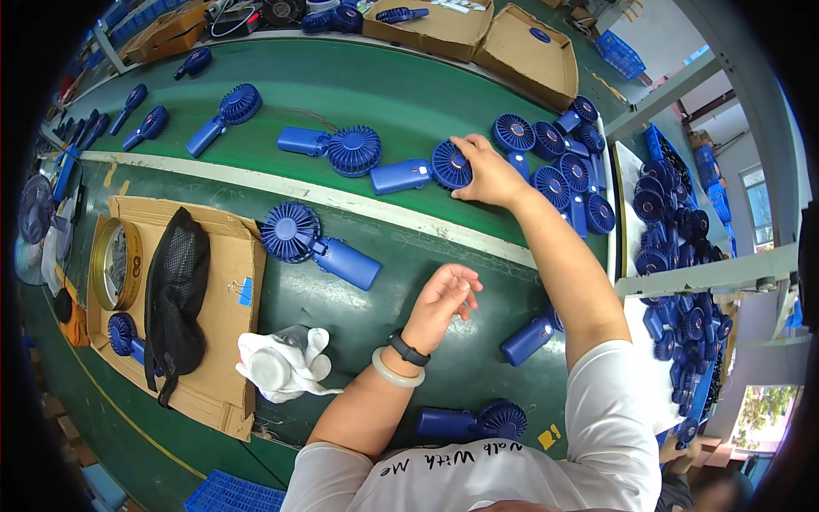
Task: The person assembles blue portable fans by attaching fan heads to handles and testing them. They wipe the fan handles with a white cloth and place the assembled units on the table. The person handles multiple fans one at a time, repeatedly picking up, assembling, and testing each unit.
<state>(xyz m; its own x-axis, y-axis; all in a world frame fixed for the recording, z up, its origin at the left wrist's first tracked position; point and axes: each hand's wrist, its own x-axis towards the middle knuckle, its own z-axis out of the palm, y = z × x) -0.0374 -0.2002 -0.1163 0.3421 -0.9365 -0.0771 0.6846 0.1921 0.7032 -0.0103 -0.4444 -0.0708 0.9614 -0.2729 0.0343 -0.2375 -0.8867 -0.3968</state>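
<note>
My right hand (493,173) reaches over the green belt, its thumb and fingers gripping the round head of a blue handheld fan (401,177). That fan lies on the belt with its handle pointing left. Over the dark green table, my left hand (444,303) is empty, fingers loosely bent and apart. To its left lies a blue handheld fan (344,261) with its head tilted toward the belt. Another fan (526,341) is partly hidden by my right forearm. Close to my body rests one more fan (452,422). A white glove bundle (281,363) sits left of my left forearm.
Several fans (550,181) crowd the belt's right end. More fans (354,151) lie spaced leftward along the belt. A cardboard tray (230,341) holds a tape roll, black mesh cloth and a fan. Stacked fans (674,230) stand right, beyond a metal rail (708,271). Cardboard boxes (533,55) are behind.
</note>
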